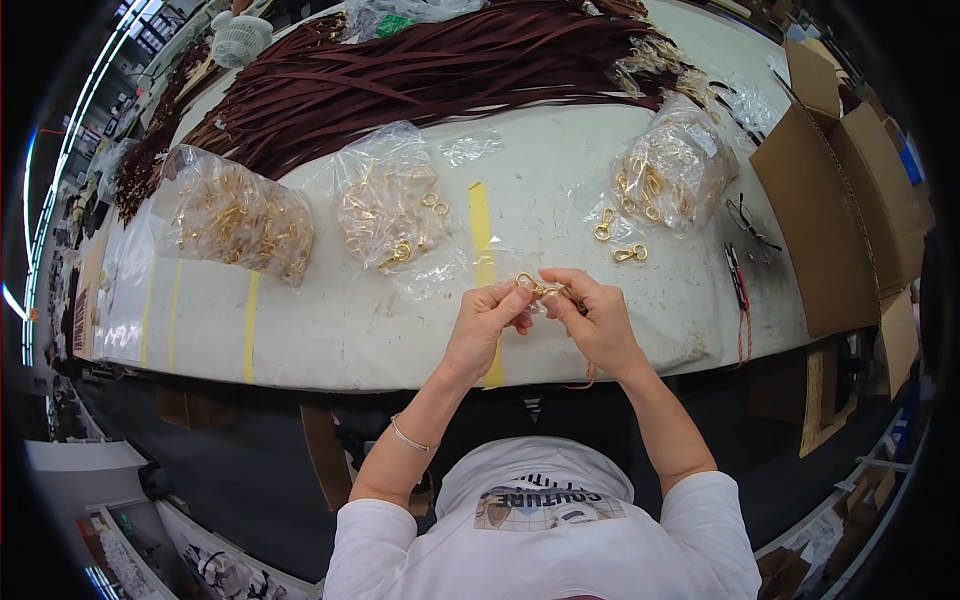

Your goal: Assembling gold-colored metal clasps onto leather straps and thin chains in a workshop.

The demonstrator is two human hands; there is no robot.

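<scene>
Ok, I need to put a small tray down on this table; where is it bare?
Bare tabletop lies along the near edge, left of the hands, below the middle bag and left bag. A smaller patch lies between the yellow tape and the right bag. The far side is crowded with maroon straps.

Gold clasps (541, 288), maroon straps (420, 70), yellow tape (483, 240) on a white table (330, 320) (brown cardboard box (840, 200) nearby).

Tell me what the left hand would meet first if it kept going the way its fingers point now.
The left hand points right, toward the right hand. It would first meet the gold clasp both hands pinch, then the right hand's fingers, which look almost touching, though depth is unclear.
</scene>
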